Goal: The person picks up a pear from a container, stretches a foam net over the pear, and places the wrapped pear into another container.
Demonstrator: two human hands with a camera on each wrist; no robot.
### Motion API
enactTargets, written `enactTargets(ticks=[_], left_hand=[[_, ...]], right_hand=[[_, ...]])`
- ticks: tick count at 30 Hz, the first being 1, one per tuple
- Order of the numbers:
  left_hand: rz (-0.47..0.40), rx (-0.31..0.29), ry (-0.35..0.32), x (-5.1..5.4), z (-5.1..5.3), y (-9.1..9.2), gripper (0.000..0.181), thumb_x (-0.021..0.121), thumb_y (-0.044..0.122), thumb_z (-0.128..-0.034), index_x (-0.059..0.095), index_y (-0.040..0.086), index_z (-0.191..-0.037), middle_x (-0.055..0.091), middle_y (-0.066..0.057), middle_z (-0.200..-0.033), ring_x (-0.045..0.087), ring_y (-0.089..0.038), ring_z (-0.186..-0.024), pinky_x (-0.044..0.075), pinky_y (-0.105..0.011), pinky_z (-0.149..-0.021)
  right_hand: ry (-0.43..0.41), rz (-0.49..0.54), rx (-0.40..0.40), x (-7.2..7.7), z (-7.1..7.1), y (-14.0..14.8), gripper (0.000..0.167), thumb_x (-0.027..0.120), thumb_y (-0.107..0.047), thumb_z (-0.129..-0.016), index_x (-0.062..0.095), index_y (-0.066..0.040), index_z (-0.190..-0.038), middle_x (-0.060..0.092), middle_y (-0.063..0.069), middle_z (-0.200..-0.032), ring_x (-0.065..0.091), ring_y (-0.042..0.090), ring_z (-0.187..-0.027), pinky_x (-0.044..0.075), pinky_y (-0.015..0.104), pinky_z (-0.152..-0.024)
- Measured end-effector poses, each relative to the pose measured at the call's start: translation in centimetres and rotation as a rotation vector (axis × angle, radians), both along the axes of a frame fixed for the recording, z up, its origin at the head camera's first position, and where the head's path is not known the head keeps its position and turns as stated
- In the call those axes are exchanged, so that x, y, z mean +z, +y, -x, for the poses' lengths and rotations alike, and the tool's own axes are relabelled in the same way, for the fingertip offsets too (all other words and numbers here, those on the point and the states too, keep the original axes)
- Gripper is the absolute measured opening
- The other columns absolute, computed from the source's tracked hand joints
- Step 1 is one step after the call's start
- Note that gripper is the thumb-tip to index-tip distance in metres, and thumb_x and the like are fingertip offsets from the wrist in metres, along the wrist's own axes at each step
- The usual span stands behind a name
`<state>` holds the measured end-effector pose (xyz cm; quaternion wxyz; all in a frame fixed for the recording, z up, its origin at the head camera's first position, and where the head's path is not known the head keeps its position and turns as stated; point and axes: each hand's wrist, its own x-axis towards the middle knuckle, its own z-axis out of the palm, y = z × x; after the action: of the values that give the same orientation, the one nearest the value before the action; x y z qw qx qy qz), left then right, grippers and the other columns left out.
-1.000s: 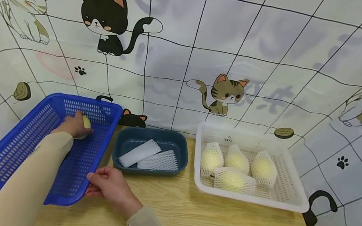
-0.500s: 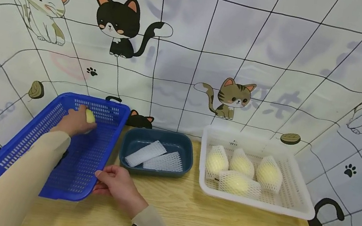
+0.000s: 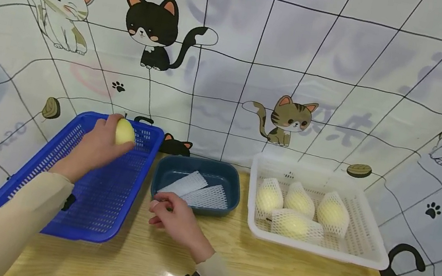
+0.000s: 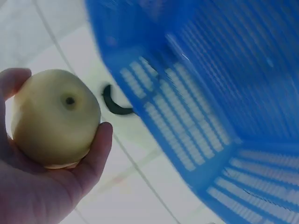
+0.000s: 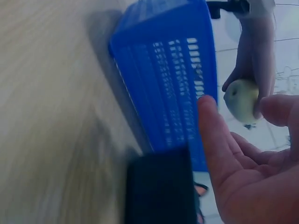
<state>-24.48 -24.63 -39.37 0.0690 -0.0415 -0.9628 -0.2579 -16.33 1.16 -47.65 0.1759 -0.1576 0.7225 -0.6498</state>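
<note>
My left hand (image 3: 99, 146) grips a pale yellow pear (image 3: 125, 132) above the far part of the blue basket (image 3: 100, 205). In the left wrist view the thumb and fingers wrap around the pear (image 4: 56, 119), and its dimpled end faces the camera. Just in front of the dark teal bin (image 3: 192, 208) hovers my right hand (image 3: 179, 222), its fingers loosely bent with nothing between them. Inside that bin lie two white foam net sleeves, one folded sleeve (image 3: 188, 183) beside a flatter sleeve (image 3: 208, 196).
At the right stands a white basket (image 3: 316, 251) with several pears in foam nets, among them a pear lying at the front (image 3: 294, 226). All the containers rest on a wooden table (image 3: 268, 274), backed by a cat-print sheet (image 3: 232, 21).
My left hand has lifted the pear up out of the blue basket. The right hand has let go of that basket's rim and moved right, toward the teal bin.
</note>
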Motion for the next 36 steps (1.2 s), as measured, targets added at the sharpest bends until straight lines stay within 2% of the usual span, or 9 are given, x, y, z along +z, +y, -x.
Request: enactTargets(ticks=[4, 10, 13, 16, 20, 25, 29, 32, 36], left_hand=[[-0.061, -0.034, 0.089, 0.6, -2.1, 2.7, 0.085, 0.066, 0.046, -0.0975, 0.026, 0.001, -0.157, 0.047, -0.032, -0.129, 0.06, -0.042, -0.091, 0.055, -0.047, -0.062], [-0.158, -0.105, 0.144, 0.8, -5.2, 6.3, 0.085, 0.066, 0.047, -0.0995, 0.025, 0.002, -0.159, 0.047, -0.026, -0.142, 0.062, -0.039, -0.101, 0.058, -0.053, -0.074], [-0.191, -0.141, 0.162, 0.6, -6.8, 7.9, 0.082, 0.067, 0.044, -0.0998, 0.027, 0.002, -0.158, 0.045, -0.024, -0.141, 0.061, -0.037, -0.1, 0.058, -0.051, -0.074], [-0.234, -0.185, 0.171, 0.1, -8.4, 9.4, 0.08, 0.069, 0.041, -0.0997, 0.029, 0.003, -0.157, 0.046, -0.022, -0.139, 0.059, -0.034, -0.1, 0.056, -0.046, -0.073], [-0.308, -0.25, 0.127, -1.6, -10.0, 11.5, 0.078, 0.071, 0.039, -0.0985, 0.032, 0.003, -0.156, 0.05, -0.019, -0.136, 0.059, -0.028, -0.098, 0.054, -0.039, -0.073], [-0.363, -0.259, 0.015, -5.0, -11.4, 13.9, 0.074, 0.071, 0.042, -0.0971, 0.041, 0.002, -0.152, 0.057, -0.014, -0.132, 0.058, -0.021, -0.096, 0.054, -0.035, -0.075], [-0.363, -0.239, -0.041, -7.6, -12.2, 15.2, 0.068, 0.073, 0.044, -0.0948, 0.051, 0.002, -0.144, 0.064, -0.009, -0.12, 0.059, -0.017, -0.09, 0.053, -0.034, -0.073], [-0.334, -0.247, -0.063, -9.2, -12.5, 15.9, 0.067, 0.074, 0.048, -0.0928, 0.056, 0.003, -0.139, 0.065, -0.007, -0.114, 0.06, -0.017, -0.088, 0.052, -0.035, -0.072], [-0.291, -0.29, -0.088, -10.9, -12.7, 16.6, 0.072, 0.073, 0.052, -0.0924, 0.056, 0.001, -0.139, 0.066, -0.01, -0.122, 0.063, -0.021, -0.098, 0.054, -0.038, -0.077]], right_hand=[[0.111, -0.087, -0.042, 0.6, -0.4, 2.8, 0.039, 0.061, -0.027, -0.105, 0.059, -0.003, -0.137, 0.067, 0.008, -0.109, 0.073, 0.032, -0.092, 0.062, 0.044, -0.081], [0.261, -0.216, -0.128, 1.9, -1.5, 7.0, 0.039, 0.059, -0.031, -0.106, 0.059, -0.011, -0.139, 0.066, 0.004, -0.119, 0.07, 0.021, -0.094, 0.056, 0.03, -0.071], [0.278, -0.194, -0.14, 2.2, -2.1, 8.5, 0.04, 0.059, -0.026, -0.106, 0.058, -0.009, -0.142, 0.066, 0.007, -0.121, 0.069, 0.019, -0.094, 0.059, 0.032, -0.073], [0.258, -0.145, -0.124, 2.1, -2.7, 9.8, 0.042, 0.06, -0.02, -0.106, 0.055, -0.005, -0.144, 0.064, 0.012, -0.124, 0.068, 0.02, -0.098, 0.061, 0.035, -0.078], [0.225, -0.122, -0.111, 1.7, -3.6, 11.5, 0.043, 0.06, -0.017, -0.106, 0.052, -0.002, -0.146, 0.062, 0.017, -0.127, 0.068, 0.022, -0.102, 0.061, 0.035, -0.081], [0.208, -0.128, -0.132, 1.1, -4.6, 13.2, 0.04, 0.059, -0.012, -0.105, 0.054, 0.0, -0.143, 0.062, 0.017, -0.122, 0.069, 0.022, -0.098, 0.062, 0.04, -0.08], [0.183, -0.125, -0.124, 0.2, -5.0, 14.0, 0.039, 0.058, -0.011, -0.105, 0.053, 0.006, -0.14, 0.061, 0.02, -0.119, 0.069, 0.03, -0.097, 0.062, 0.043, -0.08], [0.177, -0.153, -0.103, -0.6, -5.2, 14.3, 0.04, 0.06, -0.016, -0.105, 0.055, 0.004, -0.14, 0.062, 0.02, -0.119, 0.069, 0.035, -0.097, 0.062, 0.042, -0.079], [0.224, -0.23, -0.07, -1.5, -5.5, 14.5, 0.039, 0.061, -0.022, -0.106, 0.061, 0.0, -0.137, 0.066, 0.021, -0.12, 0.07, 0.035, -0.095, 0.061, 0.034, -0.074]])
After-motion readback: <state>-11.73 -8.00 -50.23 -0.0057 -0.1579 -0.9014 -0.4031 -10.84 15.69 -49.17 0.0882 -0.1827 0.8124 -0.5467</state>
